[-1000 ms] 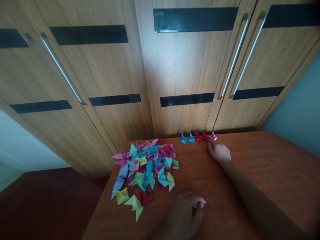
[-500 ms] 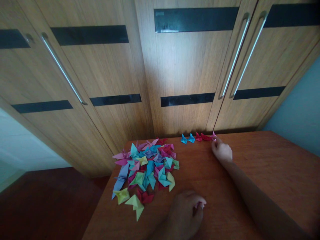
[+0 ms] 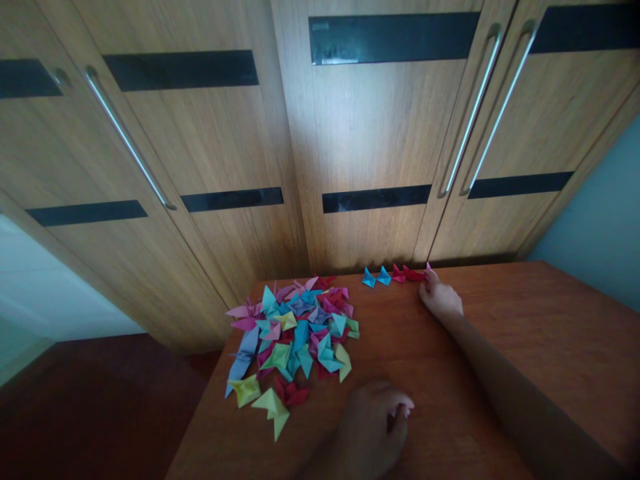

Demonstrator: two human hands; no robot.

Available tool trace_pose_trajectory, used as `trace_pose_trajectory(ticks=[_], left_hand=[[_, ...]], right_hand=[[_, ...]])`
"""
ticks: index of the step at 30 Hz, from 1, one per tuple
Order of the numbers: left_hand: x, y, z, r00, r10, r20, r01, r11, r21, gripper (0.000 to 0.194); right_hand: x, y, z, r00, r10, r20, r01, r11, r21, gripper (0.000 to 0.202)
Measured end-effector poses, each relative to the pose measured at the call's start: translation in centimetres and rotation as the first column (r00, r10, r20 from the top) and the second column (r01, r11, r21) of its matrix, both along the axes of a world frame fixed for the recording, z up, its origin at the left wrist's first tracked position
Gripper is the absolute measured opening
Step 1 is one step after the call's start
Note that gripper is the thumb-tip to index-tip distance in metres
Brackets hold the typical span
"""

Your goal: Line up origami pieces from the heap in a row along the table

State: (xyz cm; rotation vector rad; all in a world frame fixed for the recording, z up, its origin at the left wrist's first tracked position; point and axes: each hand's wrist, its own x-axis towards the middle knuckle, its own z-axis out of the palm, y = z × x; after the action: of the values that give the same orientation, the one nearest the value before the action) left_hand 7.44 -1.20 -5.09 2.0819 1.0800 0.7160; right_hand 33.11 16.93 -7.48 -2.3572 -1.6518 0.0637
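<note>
At the table's back edge, my right hand [image 3: 442,301] has its fingers closed on a small pink origami piece [image 3: 431,271], at the right end of a row. To its left in that row stand red pieces [image 3: 399,273] and two blue ones [image 3: 383,276]. My left hand [image 3: 377,423] rests near the front of the table, fingers curled together; whether anything small is between them is hidden. Left of it lies a heap of folded paper pieces [image 3: 300,333] in pink, blue, green, yellow and red.
The brown wooden table [image 3: 540,347] reaches back to a wooden wardrobe [image 3: 370,133] with long metal handles. A pale yellow-green piece [image 3: 273,408] and a red one [image 3: 291,392] lie at the heap's front edge.
My right hand has shifted very slightly left beside the pink piece. My left hand and the heap look the same.
</note>
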Motion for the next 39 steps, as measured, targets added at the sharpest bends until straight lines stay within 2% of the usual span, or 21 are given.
trace_pose_trajectory(ticks=[11, 17, 39], left_hand=[[-0.08, 0.11, 0.19, 1.0, -0.018, -0.018, 0.018, 1.0, 0.002, 0.022], [-0.05, 0.11, -0.02, 1.0, -0.01, -0.024, 0.01, 1.0, -0.003, 0.022], [0.01, 0.05, 0.09, 1.0, -0.006, -0.004, 0.006, 1.0, 0.004, 0.022]], right_hand=[[0.07, -0.28, -0.15, 0.999, 0.039, -0.007, -0.038, 0.999, 0.031, 0.052], [0.33, -0.04, -0.63, 1.0, -0.007, -0.011, 0.007, 0.998, 0.061, 0.052], [0.47, -0.34, -0.71, 0.997, 0.067, -0.032, -0.062, 0.99, 0.128, 0.047]])
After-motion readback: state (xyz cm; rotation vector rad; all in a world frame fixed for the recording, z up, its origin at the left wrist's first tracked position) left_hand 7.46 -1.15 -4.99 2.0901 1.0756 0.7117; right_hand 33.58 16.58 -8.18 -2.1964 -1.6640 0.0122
